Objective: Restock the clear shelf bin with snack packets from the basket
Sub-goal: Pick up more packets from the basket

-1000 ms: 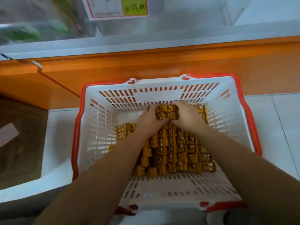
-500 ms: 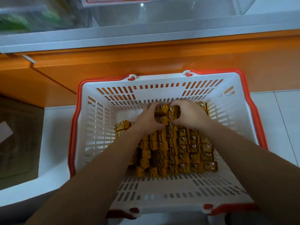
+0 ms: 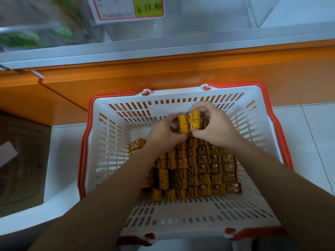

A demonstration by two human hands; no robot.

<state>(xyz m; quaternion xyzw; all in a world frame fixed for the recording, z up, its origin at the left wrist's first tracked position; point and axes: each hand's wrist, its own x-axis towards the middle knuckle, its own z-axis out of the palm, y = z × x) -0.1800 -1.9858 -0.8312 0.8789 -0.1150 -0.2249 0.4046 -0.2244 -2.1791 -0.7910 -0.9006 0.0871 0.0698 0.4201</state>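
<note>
Head view: both hands meet over the far end of the basket point(image 3: 110, 160).
Left grip point(image 3: 165, 132): fingers curled round a bundle of snack packets point(image 3: 188, 122).
Right grip point(image 3: 216, 126): curled on the same bundle.
Remaining packets point(image 3: 199, 171): rows on the basket floor.
Clear shelf bin point(image 3: 199, 20): above, beside the price label point(image 3: 130, 8).

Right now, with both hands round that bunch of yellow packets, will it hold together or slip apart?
Likely loose, not one stiff block: the bunch of packets is several small pieces squeezed between left hand and right hand. Probably light, being small. Smooth-looking wrappers may slip.
</note>
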